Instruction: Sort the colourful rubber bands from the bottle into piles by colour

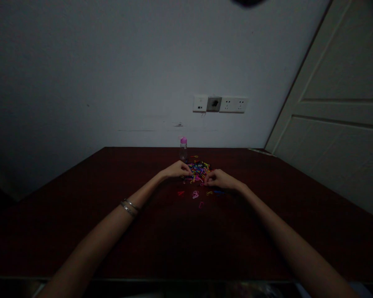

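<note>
Head view, pretty dark: a heap of colourful bands sits toward the back of the table, just beside a pink-capped bottle. The left hand and right hand flank it, probably so both can reach in. Fingertips look bunched on each; can't tell if they're pinching anything. Red bits, pink bits, yellow bits and blue bits lie in front, likely spaced to keep colours apart.

A dim pale wall meets a dark-red table.
</note>
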`<state>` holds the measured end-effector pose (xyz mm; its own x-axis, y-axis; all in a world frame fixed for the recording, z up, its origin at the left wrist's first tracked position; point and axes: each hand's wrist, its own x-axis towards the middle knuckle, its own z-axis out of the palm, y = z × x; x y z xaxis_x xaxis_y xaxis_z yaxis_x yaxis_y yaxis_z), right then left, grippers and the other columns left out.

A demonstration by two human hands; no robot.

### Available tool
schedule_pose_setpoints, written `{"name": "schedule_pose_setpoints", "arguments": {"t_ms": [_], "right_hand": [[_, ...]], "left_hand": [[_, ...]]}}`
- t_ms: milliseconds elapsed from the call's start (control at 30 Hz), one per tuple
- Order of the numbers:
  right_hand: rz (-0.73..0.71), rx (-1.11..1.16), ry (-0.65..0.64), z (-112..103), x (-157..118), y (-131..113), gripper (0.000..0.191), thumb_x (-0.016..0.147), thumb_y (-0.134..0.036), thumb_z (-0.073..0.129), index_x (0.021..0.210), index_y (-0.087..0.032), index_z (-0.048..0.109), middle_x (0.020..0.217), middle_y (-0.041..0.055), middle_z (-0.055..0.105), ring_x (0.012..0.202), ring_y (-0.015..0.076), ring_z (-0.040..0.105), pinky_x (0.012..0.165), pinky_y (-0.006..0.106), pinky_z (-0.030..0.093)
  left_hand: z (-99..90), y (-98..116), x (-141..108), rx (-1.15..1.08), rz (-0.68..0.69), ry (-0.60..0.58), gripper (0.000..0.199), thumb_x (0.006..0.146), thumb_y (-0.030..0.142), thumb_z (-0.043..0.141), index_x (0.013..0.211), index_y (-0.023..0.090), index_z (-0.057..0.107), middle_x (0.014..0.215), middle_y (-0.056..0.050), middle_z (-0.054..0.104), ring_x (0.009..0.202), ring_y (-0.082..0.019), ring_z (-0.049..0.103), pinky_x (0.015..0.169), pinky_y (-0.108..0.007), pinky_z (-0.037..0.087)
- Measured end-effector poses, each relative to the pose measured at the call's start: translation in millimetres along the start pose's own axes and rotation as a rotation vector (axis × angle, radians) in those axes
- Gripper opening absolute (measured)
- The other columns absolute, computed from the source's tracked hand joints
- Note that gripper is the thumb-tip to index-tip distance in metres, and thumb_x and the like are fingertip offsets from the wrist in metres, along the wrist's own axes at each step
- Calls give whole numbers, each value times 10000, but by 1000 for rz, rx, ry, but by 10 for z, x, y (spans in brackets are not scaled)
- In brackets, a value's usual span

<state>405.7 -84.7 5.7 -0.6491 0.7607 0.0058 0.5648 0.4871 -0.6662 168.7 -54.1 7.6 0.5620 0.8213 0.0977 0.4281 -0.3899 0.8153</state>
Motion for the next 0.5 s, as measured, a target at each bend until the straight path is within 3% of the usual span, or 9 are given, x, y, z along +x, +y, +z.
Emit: {"name": "schedule_pose_setpoints", "arguments": {"t_ms": [267,500], "right_hand": [[20,-25,26,0,4,-14,174,659,-206,540,736,-111,664,613,13,561,544,91,452,496,203,331],[-21,62,1,75,-7,-219,171,660,-247,578,741,-120,658,603,6,551,537,83,448,496,196,333]], "left_hand": [[-58,-91,-31,-20,-18,109,177,647,238,607,701,104,709,616,-45,623,530,-83,460,507,-199,326],[-128,-117,-76,0,-103,212,214,652,283,605,687,90,689,540,-13,565,511,-76,425,501,-202,310]]}}
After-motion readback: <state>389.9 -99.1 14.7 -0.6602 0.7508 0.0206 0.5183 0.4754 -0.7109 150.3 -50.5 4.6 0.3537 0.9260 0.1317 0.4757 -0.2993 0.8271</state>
